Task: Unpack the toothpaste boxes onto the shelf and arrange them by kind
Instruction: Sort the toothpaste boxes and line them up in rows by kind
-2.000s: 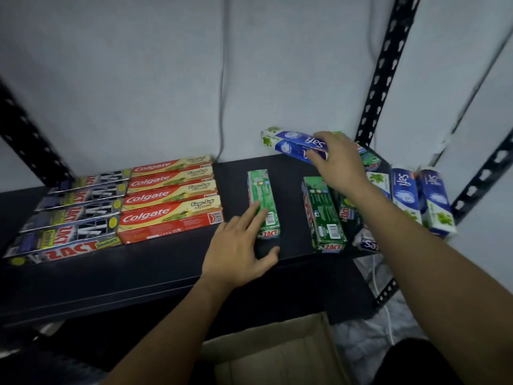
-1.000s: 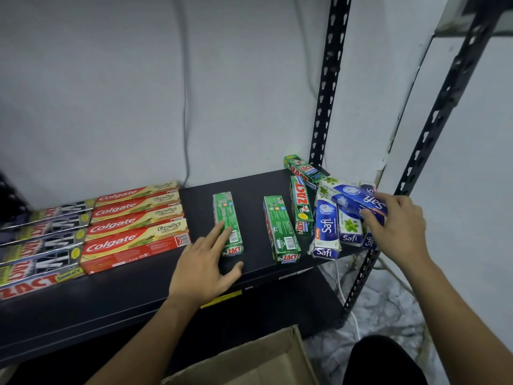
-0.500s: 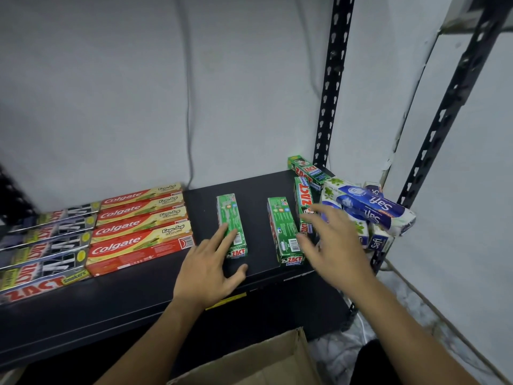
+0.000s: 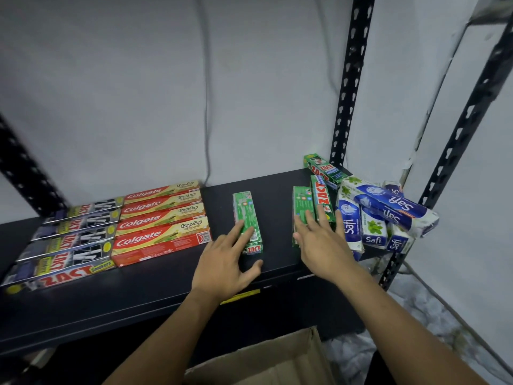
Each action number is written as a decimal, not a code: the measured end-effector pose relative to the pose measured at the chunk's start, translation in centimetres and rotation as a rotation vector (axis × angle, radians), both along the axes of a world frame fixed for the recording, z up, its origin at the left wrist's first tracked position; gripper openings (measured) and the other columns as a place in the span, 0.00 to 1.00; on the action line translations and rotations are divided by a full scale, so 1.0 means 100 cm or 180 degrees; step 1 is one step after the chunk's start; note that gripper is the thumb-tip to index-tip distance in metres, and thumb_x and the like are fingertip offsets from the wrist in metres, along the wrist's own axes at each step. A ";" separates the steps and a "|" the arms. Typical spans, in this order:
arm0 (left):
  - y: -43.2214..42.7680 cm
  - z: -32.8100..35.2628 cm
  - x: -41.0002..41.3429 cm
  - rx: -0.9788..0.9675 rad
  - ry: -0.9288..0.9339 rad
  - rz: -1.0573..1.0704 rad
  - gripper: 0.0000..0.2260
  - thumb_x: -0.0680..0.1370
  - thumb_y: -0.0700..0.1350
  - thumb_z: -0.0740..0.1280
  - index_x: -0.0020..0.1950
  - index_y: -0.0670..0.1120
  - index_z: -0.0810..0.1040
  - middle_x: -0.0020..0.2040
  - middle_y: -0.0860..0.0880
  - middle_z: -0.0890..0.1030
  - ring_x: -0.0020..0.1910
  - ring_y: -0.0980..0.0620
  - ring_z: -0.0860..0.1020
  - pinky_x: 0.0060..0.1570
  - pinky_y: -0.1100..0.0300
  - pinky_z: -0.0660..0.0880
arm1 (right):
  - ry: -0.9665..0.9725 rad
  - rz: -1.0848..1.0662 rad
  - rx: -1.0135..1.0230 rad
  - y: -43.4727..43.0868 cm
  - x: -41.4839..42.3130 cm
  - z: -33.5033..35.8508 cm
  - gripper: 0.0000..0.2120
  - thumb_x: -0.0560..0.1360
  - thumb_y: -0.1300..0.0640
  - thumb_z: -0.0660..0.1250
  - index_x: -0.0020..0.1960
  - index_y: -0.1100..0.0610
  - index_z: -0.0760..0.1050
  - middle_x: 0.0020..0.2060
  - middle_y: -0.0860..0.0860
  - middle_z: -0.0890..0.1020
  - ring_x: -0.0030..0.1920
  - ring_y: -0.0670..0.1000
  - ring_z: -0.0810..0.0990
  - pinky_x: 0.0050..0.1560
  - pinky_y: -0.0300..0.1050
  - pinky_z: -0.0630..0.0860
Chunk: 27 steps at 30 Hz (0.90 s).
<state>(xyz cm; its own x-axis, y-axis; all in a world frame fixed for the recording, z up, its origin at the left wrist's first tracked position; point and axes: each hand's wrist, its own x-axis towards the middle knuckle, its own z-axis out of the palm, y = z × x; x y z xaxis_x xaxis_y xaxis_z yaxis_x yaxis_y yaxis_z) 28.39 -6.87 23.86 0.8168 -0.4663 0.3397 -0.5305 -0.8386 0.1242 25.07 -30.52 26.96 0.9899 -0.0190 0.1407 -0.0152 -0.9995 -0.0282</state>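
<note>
As the shelf (image 4: 144,295) stands: black board in a perforated black metal rack, grey wall behind.
Black Zact boxes (image 4: 72,240): far left, flat, side by side in a row running front to back.
Colgate boxes (image 4: 161,218): 4, red and cream, flat, packed edge to edge just right of the black row.
Lone green Zact box (image 4: 244,209): mid-shelf, flat, lengthwise front to back, apart from the Colgate row.
Left hand (image 4: 222,262): fingers straight and resting on the near end of that lone box, thumb spread onto the shelf – nothing gripped.
Green Zact group (image 4: 301,201): 1 box flat, 1 on its edge beside it, 1 more angled at the back by the rack post.
Right hand (image 4: 324,245): fingers splayed and straight over the near ends of the flat and on-edge green boxes – no pinch.
Safi boxes (image 4: 372,226): blue and white, loose heap at the right end, several upright, 1 lying across the top.
Cardboard box (image 4: 277,359): below the shelf's front edge, flaps open; contents not visible.
</note>
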 end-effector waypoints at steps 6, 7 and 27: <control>-0.021 0.015 -0.012 -0.0083 0.0262 0.0596 0.34 0.75 0.74 0.56 0.76 0.58 0.64 0.78 0.49 0.64 0.65 0.48 0.76 0.64 0.51 0.72 | 0.0174 -0.0094 0.0027 0.002 0.003 0.004 0.27 0.84 0.47 0.44 0.81 0.53 0.47 0.80 0.55 0.52 0.79 0.61 0.39 0.74 0.71 0.35; -0.030 0.018 -0.013 -0.0166 0.0234 0.0769 0.34 0.74 0.75 0.56 0.73 0.57 0.68 0.74 0.50 0.70 0.61 0.48 0.78 0.61 0.51 0.74 | 0.0193 -0.0099 0.0043 0.002 0.004 0.004 0.27 0.84 0.47 0.44 0.81 0.52 0.47 0.80 0.55 0.52 0.79 0.61 0.38 0.74 0.70 0.35; 0.041 0.029 -0.060 -0.2483 0.0676 0.1155 0.08 0.79 0.52 0.69 0.53 0.51 0.84 0.46 0.56 0.84 0.41 0.62 0.81 0.38 0.62 0.79 | 0.0471 -0.0055 0.0019 0.005 0.004 0.017 0.25 0.85 0.48 0.44 0.80 0.51 0.50 0.80 0.57 0.53 0.79 0.64 0.43 0.72 0.73 0.39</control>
